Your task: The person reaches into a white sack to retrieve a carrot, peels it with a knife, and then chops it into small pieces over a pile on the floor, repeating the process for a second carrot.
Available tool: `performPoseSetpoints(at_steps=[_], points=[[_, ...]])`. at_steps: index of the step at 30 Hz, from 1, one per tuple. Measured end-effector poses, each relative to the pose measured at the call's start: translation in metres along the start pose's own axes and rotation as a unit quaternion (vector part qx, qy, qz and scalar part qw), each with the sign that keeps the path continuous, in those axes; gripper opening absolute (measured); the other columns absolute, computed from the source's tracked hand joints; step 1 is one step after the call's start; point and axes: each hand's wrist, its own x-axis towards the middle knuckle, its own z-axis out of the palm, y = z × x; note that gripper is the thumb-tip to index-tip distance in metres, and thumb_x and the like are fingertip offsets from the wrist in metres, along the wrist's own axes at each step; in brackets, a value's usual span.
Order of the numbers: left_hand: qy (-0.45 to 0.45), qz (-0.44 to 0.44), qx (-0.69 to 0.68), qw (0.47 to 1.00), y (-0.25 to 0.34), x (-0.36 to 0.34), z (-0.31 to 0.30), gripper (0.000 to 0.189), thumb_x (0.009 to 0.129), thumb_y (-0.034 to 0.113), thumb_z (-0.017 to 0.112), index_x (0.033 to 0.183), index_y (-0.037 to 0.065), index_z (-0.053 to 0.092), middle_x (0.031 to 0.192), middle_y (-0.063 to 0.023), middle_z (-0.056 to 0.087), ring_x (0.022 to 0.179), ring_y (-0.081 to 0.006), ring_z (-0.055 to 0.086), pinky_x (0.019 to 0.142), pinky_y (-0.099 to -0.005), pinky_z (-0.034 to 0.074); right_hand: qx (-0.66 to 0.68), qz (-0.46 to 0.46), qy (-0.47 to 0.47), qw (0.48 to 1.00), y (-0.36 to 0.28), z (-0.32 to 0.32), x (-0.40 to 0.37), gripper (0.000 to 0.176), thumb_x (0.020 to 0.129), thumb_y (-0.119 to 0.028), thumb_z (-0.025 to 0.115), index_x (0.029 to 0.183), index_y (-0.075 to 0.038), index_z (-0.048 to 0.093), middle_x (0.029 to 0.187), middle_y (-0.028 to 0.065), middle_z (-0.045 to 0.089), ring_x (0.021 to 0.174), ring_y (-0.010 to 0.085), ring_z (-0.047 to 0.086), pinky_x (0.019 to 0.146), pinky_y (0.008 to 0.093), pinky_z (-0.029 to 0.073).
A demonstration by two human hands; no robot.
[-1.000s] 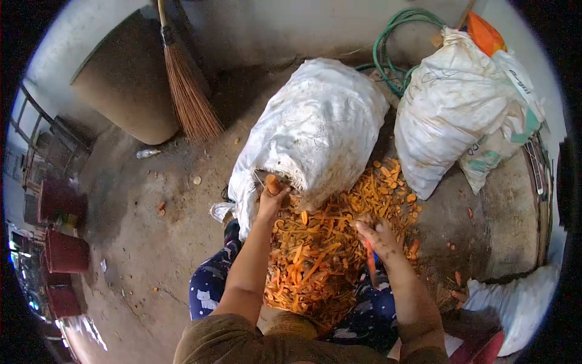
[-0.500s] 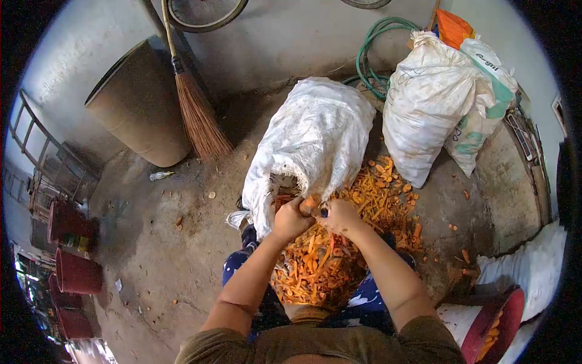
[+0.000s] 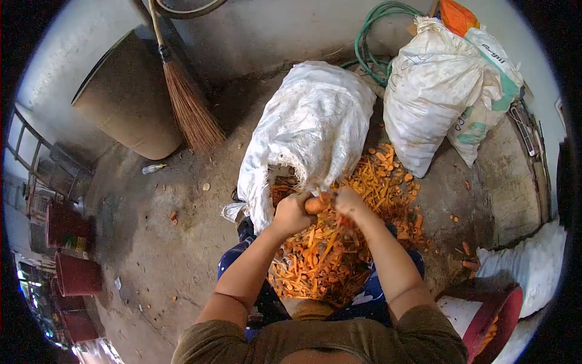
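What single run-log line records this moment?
left hand: grips orange carrot | right hand: at carrot's other end | beneath: heap of orange peelings

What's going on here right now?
A seated person holds an orange carrot over a pile of orange carrot peelings. The left hand grips one end, and the right hand is closed at the other end. A white woven sack lies open just beyond the hands.

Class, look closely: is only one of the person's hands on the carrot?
No, the left hand grips the carrot and the right hand meets its other end, above the orange peelings.
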Motion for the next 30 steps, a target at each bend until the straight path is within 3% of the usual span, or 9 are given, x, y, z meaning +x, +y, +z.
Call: performPoseSetpoints(at_steps=[8,11,14,20,21,24,26,28,30], points=[[-0.109,-0.096,0.118,0.982,-0.025,0.016,0.016,0.046,0.062,0.025,0.067,0.096,0.002,0.047,0.083,-0.0195,0.059,0.077,-0.0344,0.058,0.068,-0.0420,0.046,-0.060,0.034,0.014,0.997,0.018,-0.028,0.012,0.042,0.073,-0.040,0.063,0.061,0.000,0.055,0.044,0.0060,0.040,0.038,0.0158,0.040,0.040,0.0297,0.033],[-0.101,-0.049,0.139,0.984,-0.024,0.010,0.020,0.042,0.064,0.021,0.065,0.097,0.003,0.046,0.082,-0.0196,0.058,0.079,-0.0385,0.056,0.067,-0.0465,0.043,0.277,-0.054,-0.128,0.951,-0.005,-0.026,-0.020,0.054,0.067,-0.051,0.065,0.075,0.002,0.056,0.044,0.0030,0.040,0.040,0.0148,0.043,0.041,0.0286,0.036],[-0.114,0.002,0.157,0.981,-0.021,0.010,0.015,0.043,0.066,0.022,0.066,0.099,0.004,0.046,0.095,-0.0188,0.055,0.086,-0.0353,0.055,0.075,-0.0473,0.039,0.105,0.021,-0.202,0.974,0.001,-0.008,-0.011,0.060,0.071,-0.045,0.066,0.102,0.003,0.051,0.075,0.0033,0.052,0.059,0.0077,0.045,0.053,0.0228,0.037],[0.155,-0.090,0.244,0.953,-0.027,0.018,0.010,0.060,0.071,0.020,0.064,0.120,0.001,0.034,0.115,-0.0208,0.044,0.093,-0.0350,0.053,0.088,-0.0473,0.036,0.288,-0.082,-0.063,0.952,-0.015,-0.005,-0.025,0.065,0.066,-0.051,0.067,0.098,0.004,0.055,0.068,0.0113,0.057,0.057,0.0183,0.056,0.053,0.0311,0.047],[0.149,-0.127,-0.029,0.980,-0.044,0.022,0.020,0.071,0.068,0.027,0.069,0.122,0.000,0.032,0.117,-0.0204,0.043,0.102,-0.0333,0.048,0.091,-0.0473,0.034,0.304,-0.076,-0.041,0.949,-0.008,0.000,-0.020,0.061,0.067,-0.048,0.068,0.097,0.004,0.056,0.071,0.0114,0.058,0.059,0.0181,0.057,0.053,0.0305,0.047],[0.037,-0.242,-0.465,0.851,-0.032,0.026,-0.001,0.068,0.069,0.027,0.072,0.118,-0.004,0.036,0.119,-0.0180,0.042,0.111,-0.0305,0.042,0.092,-0.0429,0.035,0.352,-0.059,0.021,0.934,0.001,0.012,-0.006,0.051,0.068,-0.042,0.070,0.092,0.002,0.057,0.078,0.0116,0.059,0.063,0.0177,0.058,0.053,0.0285,0.047],[-0.032,-0.287,-0.809,0.512,-0.024,0.024,-0.008,0.053,0.069,0.017,0.072,0.109,-0.006,0.045,0.111,-0.0176,0.048,0.106,-0.0265,0.047,0.087,-0.0346,0.041,0.323,-0.093,-0.031,0.941,-0.025,-0.003,-0.030,0.056,0.068,-0.041,0.070,0.099,0.003,0.055,0.083,0.0124,0.059,0.071,0.0197,0.059,0.062,0.0305,0.048],[0.052,-0.299,-0.780,0.548,-0.029,0.027,-0.001,0.035,0.070,0.009,0.070,0.098,-0.003,0.051,0.098,-0.0139,0.056,0.096,-0.0244,0.054,0.082,-0.0351,0.044,0.115,-0.192,-0.105,0.969,-0.032,-0.004,-0.032,0.053,0.072,-0.033,0.068,0.110,0.000,0.050,0.103,0.0098,0.055,0.097,0.0203,0.051,0.083,0.0333,0.040],[0.087,-0.242,-0.527,0.810,-0.038,0.030,0.003,0.024,0.074,0.005,0.064,0.092,-0.001,0.051,0.089,-0.0096,0.059,0.085,-0.0237,0.058,0.074,-0.0367,0.047,0.142,-0.214,-0.104,0.961,-0.013,0.005,-0.016,0.053,0.071,-0.027,0.071,0.111,0.001,0.049,0.104,0.0089,0.055,0.096,0.0198,0.051,0.084,0.0323,0.039]])
